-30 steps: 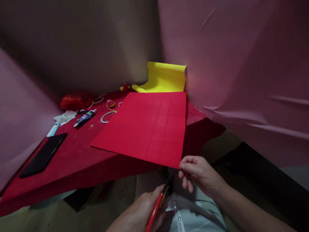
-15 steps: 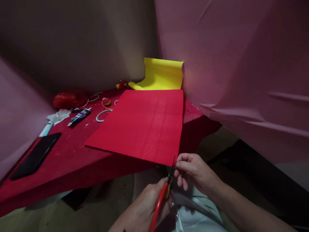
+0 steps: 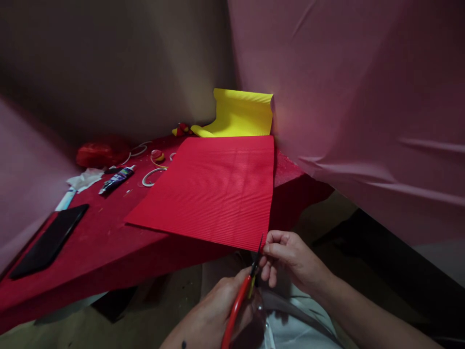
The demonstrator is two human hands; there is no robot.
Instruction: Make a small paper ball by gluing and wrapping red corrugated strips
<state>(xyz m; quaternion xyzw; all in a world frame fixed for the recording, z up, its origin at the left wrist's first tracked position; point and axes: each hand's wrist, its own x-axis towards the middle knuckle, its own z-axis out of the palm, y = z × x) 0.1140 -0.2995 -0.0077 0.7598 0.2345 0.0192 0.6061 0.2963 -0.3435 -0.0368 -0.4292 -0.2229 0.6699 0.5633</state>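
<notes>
A red corrugated sheet (image 3: pixel 210 194) lies over the table, its near right corner jutting past the edge. My left hand (image 3: pixel 221 305) is closed around red-handled scissors (image 3: pixel 238 308). Their dark blades point up and meet the sheet at that corner; whether the blades are parted is hard to see. Just right of the blades, my right hand (image 3: pixel 286 252) pinches the sheet's corner between thumb and forefinger, the other fingers loosely curled below.
The table has a red cover (image 3: pixel 109 252). A yellow corrugated sheet (image 3: pixel 243 114) curls up at the back. Leftward lie a black phone-like slab (image 3: pixel 49 242), a dark tube (image 3: pixel 116 180), crumpled tissue (image 3: pixel 85 179), a red plastic bag (image 3: pixel 100 154) and a white ring (image 3: pixel 149 177).
The view has shifted slightly, so the table things appear a little further left. Both hands and the scissors keep almost the same place at the sheet's corner.
</notes>
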